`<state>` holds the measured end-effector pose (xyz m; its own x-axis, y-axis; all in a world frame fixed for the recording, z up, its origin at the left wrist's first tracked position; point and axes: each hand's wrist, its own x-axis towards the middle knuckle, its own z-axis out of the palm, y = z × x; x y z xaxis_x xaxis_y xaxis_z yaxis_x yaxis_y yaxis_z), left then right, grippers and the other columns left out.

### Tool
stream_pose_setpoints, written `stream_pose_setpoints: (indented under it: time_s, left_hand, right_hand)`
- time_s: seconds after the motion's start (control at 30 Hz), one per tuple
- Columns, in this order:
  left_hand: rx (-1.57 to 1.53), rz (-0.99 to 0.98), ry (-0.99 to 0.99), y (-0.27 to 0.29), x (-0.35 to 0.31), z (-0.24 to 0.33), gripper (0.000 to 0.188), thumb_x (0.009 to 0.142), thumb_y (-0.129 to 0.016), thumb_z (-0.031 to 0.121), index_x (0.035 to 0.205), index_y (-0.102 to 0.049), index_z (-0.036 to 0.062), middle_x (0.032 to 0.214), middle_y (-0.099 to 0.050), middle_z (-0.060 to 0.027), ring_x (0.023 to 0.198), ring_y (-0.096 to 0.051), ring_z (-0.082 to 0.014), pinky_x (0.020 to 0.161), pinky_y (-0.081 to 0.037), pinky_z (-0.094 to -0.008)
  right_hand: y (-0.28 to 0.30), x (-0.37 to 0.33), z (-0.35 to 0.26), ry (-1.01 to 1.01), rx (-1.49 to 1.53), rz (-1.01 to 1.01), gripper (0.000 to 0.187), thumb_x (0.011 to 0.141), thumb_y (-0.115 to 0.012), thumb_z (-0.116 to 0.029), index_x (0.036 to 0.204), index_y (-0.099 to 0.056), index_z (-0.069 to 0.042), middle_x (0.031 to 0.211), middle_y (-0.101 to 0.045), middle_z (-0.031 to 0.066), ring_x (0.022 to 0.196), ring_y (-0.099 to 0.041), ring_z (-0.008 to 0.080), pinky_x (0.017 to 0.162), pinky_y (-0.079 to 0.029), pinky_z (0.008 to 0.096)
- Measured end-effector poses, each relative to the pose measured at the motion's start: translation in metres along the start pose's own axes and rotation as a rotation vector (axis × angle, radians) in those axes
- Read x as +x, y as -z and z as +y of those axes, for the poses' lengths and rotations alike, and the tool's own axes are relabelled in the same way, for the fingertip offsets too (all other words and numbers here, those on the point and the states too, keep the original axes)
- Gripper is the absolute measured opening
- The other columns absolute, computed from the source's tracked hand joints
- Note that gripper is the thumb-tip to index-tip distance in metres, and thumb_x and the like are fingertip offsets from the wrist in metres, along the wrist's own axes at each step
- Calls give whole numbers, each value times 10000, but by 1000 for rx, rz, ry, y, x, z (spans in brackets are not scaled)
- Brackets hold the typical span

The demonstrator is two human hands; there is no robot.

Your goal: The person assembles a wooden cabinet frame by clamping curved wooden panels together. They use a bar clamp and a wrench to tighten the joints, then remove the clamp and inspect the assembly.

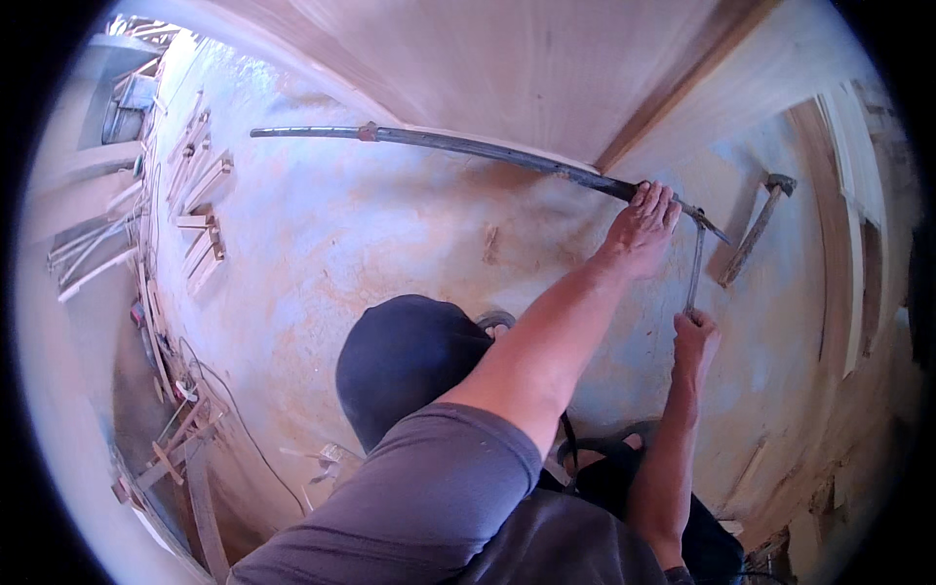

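A dusty concrete floor (370,244), patched pale blue and tan, runs up to a broad wooden panel (507,68) along its far edge, with wood offcuts (200,210) scattered along the floor's left edge and more timber stacked at the right. A long dark clamp bar (468,148) lies just in front of the panel's lower edge, reaching from the far left toward the right. The left hand (643,226) is closed over the bar near its right end, fingers wrapped across the top, arm stretched out. The right hand (694,336), nearer the body, is pinched round the lower end of a thin metal rod (694,268) that stands up to meet the bar's tip; how the two join is hard to tell. A hammer (756,229) rests on the floor just right of the bar's end, its head toward the panel, untouched. The bar looks like steel: probably heavy, stiff and awkward by its length, so a hold near the working end with the floor bearing the rest seems sound. The rod looks light and rigid, and narrow enough to slip in a loose grip.
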<state>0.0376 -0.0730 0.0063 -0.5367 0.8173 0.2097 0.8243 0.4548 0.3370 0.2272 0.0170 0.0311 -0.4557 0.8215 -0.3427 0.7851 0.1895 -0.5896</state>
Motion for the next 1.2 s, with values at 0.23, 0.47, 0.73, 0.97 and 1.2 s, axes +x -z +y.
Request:
stream_pose_setpoints:
  time_s: [0.23,0.47,0.73,0.97,1.2]
  left_hand:
    - [-17,-230,54,-1,41,-7,700,755,-616,268,1326,-386,-65,1208,-520,-169,1180,-449,-286,1069,-278,-409]
    - [35,-251,81,11,39,-3,772,695,-663,316,1314,-393,-60,1248,-490,-164,1208,-422,-277,1077,-259,-402]
    - [-22,-275,90,14,33,-7,950,572,-770,379,1321,-391,-68,1278,-475,-177,1230,-414,-288,1077,-278,-374]
    - [-129,-228,108,-3,36,-5,897,514,-838,314,1260,-462,-14,1222,-511,-178,1173,-484,-308,1072,-341,-408]
    - [-58,-469,92,18,64,4,779,772,-554,253,1426,-276,-68,1394,-401,-195,1338,-319,-335,1148,-169,-443]
  right_hand:
    - [-4,3,33,-257,920,-135,241,795,-620,-126,1006,-640,-11,701,-562,50,536,-494,118,458,-381,243]
    - [4,-21,-36,-334,1246,167,433,891,-580,-301,1187,-555,14,1125,-620,173,1031,-581,272,783,-475,389]
    - [35,-13,-57,-582,1115,-19,568,915,-545,-376,1339,-443,-12,1144,-634,189,1009,-613,298,784,-493,396]
    - [42,-5,-43,-390,724,-340,594,830,-630,-140,1355,-418,41,1013,-651,208,778,-647,216,567,-478,285]
    - [1,29,26,-219,1631,-638,367,896,-555,-139,1205,-507,53,758,-584,81,555,-523,137,451,-370,242]
